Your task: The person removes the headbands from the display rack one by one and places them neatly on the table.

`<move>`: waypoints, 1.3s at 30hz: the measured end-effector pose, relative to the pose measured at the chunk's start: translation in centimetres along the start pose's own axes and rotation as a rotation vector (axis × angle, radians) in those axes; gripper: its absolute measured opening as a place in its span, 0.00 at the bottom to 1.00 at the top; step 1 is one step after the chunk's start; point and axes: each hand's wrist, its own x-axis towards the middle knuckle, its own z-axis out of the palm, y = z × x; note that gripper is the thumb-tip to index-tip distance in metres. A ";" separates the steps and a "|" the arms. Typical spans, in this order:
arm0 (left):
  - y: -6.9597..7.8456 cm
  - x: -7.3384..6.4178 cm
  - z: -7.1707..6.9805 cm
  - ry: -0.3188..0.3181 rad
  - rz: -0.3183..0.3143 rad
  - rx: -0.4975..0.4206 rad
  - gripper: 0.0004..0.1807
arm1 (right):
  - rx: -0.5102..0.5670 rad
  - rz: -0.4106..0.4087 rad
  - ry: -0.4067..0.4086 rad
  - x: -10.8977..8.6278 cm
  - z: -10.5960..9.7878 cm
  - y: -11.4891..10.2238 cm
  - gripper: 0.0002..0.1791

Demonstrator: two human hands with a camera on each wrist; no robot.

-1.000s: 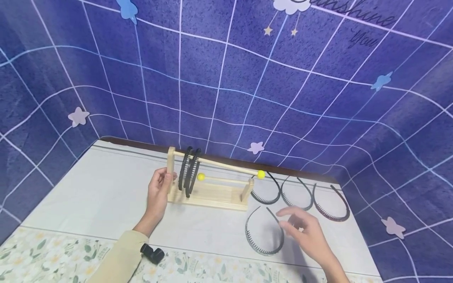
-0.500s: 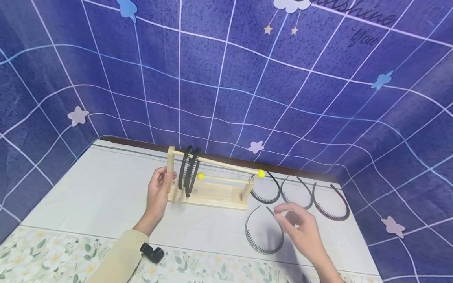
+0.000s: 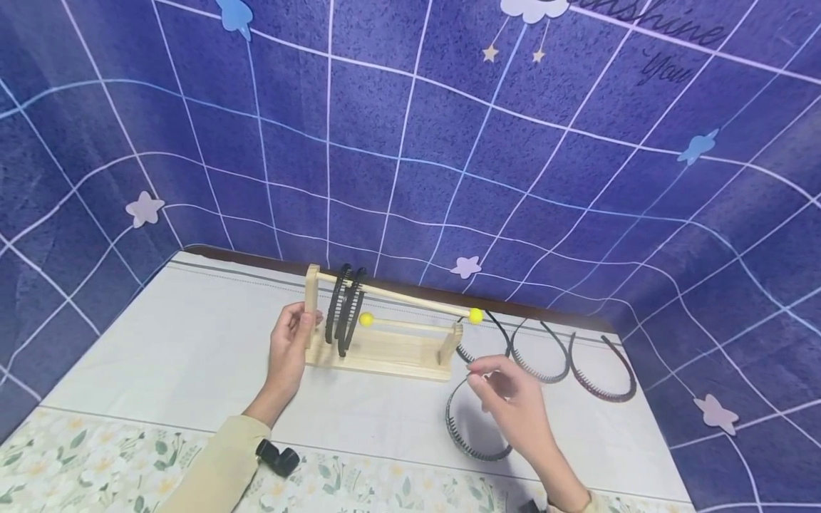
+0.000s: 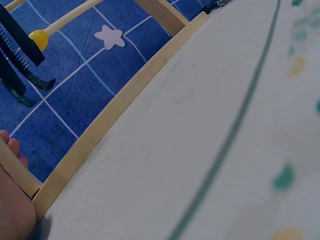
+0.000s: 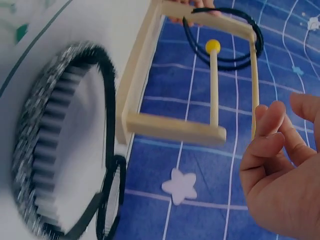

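Observation:
My left hand [image 3: 287, 349] grips the left upright of a wooden rack [image 3: 311, 303], thumb in front and fingertips behind. Two black toothed headbands [image 3: 338, 313] hang side by side on its upper rod, near that upright. A shorter lower rod ends in a yellow ball [image 3: 366, 319]. My right hand [image 3: 513, 406], fingers loosely bent and holding nothing, is above a glittery dark headband [image 3: 458, 437] lying in front of the rack's right end. In the head view the hand covers that headband's right arm. The right wrist view shows a gap between thumb [image 5: 306, 106] and fingers.
Three more headbands lie in a row right of the rack; the nearest is partly behind my right hand, then come a middle headband [image 3: 544, 377] and a far-right headband [image 3: 606, 394]. A blue gridded curtain [image 3: 398, 142] rises behind the white table [image 3: 212, 370]. Floral cloth [image 3: 359, 484] covers the front.
My right hand has moved left and slightly up, from the glittery headband's right arm to over its top opening. My left hand keeps its grip on the rack, which stays put.

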 end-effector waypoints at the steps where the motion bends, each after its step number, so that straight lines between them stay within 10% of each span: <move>1: 0.0 0.0 0.0 -0.001 0.000 0.003 0.22 | 0.012 -0.002 -0.007 0.1 0.3 -0.1 0.10; 39: -0.2 0.0 0.0 0.011 0.029 -0.032 0.22 | 0.321 0.200 -0.106 5.3 11.1 -3.6 0.12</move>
